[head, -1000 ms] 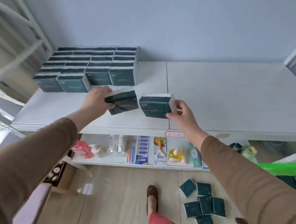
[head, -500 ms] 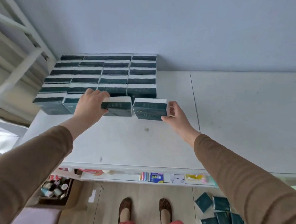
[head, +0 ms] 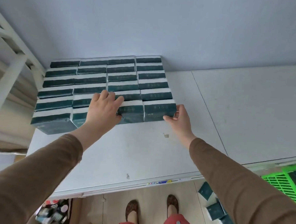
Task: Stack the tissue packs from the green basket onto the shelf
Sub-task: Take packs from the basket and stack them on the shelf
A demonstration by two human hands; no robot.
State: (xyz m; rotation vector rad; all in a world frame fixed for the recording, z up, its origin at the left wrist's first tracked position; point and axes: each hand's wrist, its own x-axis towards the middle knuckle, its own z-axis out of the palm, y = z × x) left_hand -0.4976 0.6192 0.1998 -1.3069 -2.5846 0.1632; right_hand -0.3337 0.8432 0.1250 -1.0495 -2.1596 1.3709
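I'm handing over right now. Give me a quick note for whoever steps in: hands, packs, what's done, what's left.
Left hand grips a front-row pack. Right hand pinches the corner pack beside it.
Both packs sit on the shelf, against the block of packs by the wall.
Done: front row filled out to the block's right edge.
Left: let go; fetch the loose packs on the floor by the green basket. Its contents are hardly visible.
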